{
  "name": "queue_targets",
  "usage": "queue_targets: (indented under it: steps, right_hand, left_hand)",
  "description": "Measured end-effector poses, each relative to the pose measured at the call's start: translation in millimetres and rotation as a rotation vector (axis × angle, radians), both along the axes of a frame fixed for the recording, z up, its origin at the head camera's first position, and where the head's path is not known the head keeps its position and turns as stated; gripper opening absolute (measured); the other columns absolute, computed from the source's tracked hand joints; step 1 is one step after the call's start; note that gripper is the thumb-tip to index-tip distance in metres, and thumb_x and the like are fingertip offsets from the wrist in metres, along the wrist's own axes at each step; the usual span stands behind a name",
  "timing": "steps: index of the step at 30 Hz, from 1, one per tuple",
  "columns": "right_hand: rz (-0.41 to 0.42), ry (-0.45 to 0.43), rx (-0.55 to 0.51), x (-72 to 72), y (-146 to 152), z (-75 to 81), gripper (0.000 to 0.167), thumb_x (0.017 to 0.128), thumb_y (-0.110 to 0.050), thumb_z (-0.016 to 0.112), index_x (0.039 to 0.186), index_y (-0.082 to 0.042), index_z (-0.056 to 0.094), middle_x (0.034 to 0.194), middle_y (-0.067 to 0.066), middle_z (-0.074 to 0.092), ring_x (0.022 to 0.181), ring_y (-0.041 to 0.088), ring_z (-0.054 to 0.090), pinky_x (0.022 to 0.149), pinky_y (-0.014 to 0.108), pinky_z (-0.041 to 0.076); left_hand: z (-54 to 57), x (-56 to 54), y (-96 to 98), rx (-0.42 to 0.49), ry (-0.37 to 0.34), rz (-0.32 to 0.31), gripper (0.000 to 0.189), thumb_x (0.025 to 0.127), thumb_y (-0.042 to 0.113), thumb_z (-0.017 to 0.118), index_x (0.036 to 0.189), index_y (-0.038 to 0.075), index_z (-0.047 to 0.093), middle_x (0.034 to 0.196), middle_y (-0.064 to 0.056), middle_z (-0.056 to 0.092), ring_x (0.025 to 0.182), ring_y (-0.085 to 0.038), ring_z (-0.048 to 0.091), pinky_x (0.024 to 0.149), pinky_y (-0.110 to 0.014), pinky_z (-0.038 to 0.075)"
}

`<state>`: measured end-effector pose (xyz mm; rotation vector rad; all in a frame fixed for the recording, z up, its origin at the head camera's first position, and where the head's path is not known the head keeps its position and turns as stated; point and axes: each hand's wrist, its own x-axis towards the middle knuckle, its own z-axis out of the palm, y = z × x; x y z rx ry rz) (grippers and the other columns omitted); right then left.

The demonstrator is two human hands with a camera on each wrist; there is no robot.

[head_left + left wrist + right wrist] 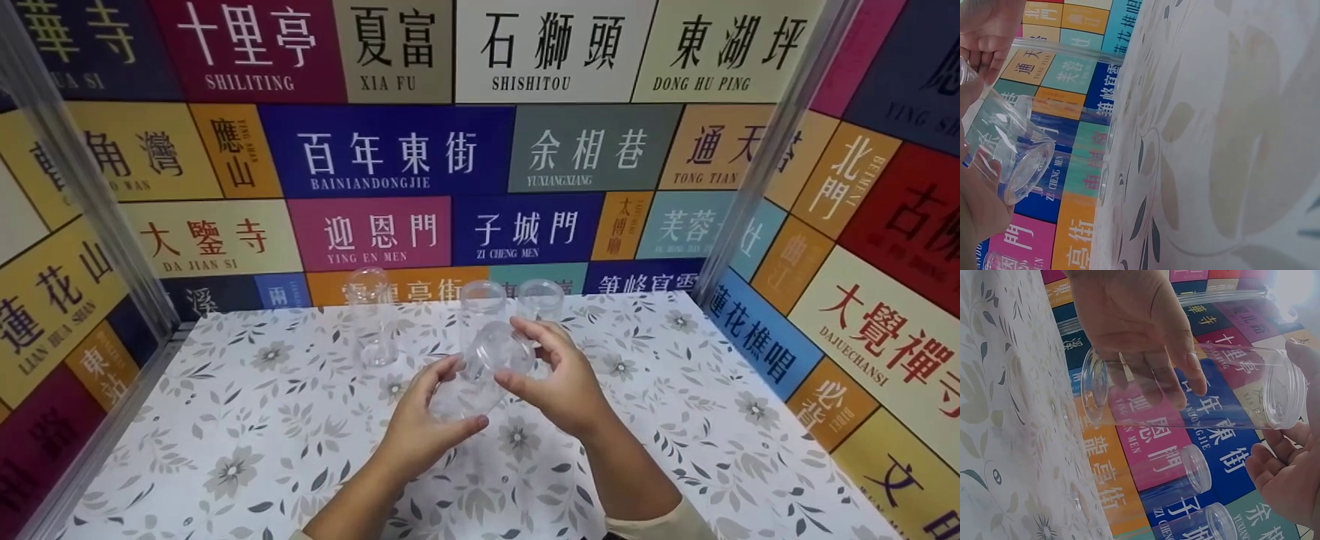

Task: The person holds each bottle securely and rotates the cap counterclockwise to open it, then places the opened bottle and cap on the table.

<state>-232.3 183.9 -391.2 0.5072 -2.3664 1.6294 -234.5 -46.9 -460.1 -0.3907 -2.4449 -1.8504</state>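
Both hands hold one clear, see-through jar [474, 386] tilted above the table. My left hand [427, 420] grips its body near the lower end, thumb on one side and fingers on the other. At the upper end, my right hand [559, 379] has its thumb and fingers spread around the ridged clear lid [1286, 396]. The right wrist view shows the jar lengthwise, its round base [1095, 388] beside the left hand [1140, 332]. In the left wrist view, the jar's base points toward the table. Nothing shows inside the jar.
A tall clear jar [371, 322] stands at the back left of the flower-patterned table [300, 450]. Two more clear jars, a middle jar [482, 300] and a right jar [541, 296], stand behind the hands. Colourful sign-covered panels [382, 150] enclose the back and sides.
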Motion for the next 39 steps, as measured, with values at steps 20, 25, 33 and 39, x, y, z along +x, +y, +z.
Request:
queue_targets:
  steps: [20, 25, 33, 39]
  right_hand:
    - [0.05, -0.023, -0.114, -4.4, 3.2, -2.5, 0.072, 0.085, -0.014, 0.089, 0.149, -0.003, 0.059, 0.147, 0.014, 0.056, 0.129, 0.023, 0.059, 0.108, 0.024, 0.054]
    - [0.056, -0.013, -0.137, -5.2, 4.1, -4.1, 0.067, 0.083, -0.011, 0.089, 0.144, -0.002, 0.062, 0.145, 0.013, 0.057, 0.131, 0.027, 0.06, 0.109, 0.026, 0.056]
    - [0.132, 0.03, -0.136, -6.9, 6.9, -5.8, 0.064, 0.086, -0.008, 0.084, 0.145, -0.002, 0.062, 0.144, 0.014, 0.055, 0.131, 0.026, 0.057, 0.107, 0.023, 0.056]
    - [0.207, 0.039, -0.15, -4.6, 11.3, -2.7, 0.071, 0.086, -0.001, 0.079, 0.152, 0.003, 0.054, 0.155, 0.018, 0.051, 0.14, 0.027, 0.053, 0.112, 0.017, 0.051]
  left_hand:
    - [2.7, 0.6, -5.4, -0.14, 0.215, 0.016, 0.083, 0.079, 0.047, 0.094, 0.15, 0.052, 0.052, 0.157, 0.016, 0.056, 0.142, -0.02, 0.058, 0.121, -0.057, 0.046]
    - [2.7, 0.3, -7.3, -0.133, 0.203, -0.005, 0.083, 0.078, 0.049, 0.094, 0.15, 0.052, 0.053, 0.156, 0.016, 0.058, 0.142, -0.018, 0.058, 0.123, -0.059, 0.044]
    - [-0.1, 0.3, -9.0, -0.087, 0.151, -0.061, 0.085, 0.079, 0.048, 0.094, 0.152, 0.048, 0.053, 0.15, 0.02, 0.063, 0.142, -0.017, 0.057, 0.125, -0.061, 0.04]
    - [-0.5, 0.3, -9.3, -0.079, 0.122, -0.061, 0.086, 0.079, 0.049, 0.094, 0.153, 0.049, 0.051, 0.15, 0.021, 0.061, 0.145, -0.018, 0.054, 0.127, -0.064, 0.037]
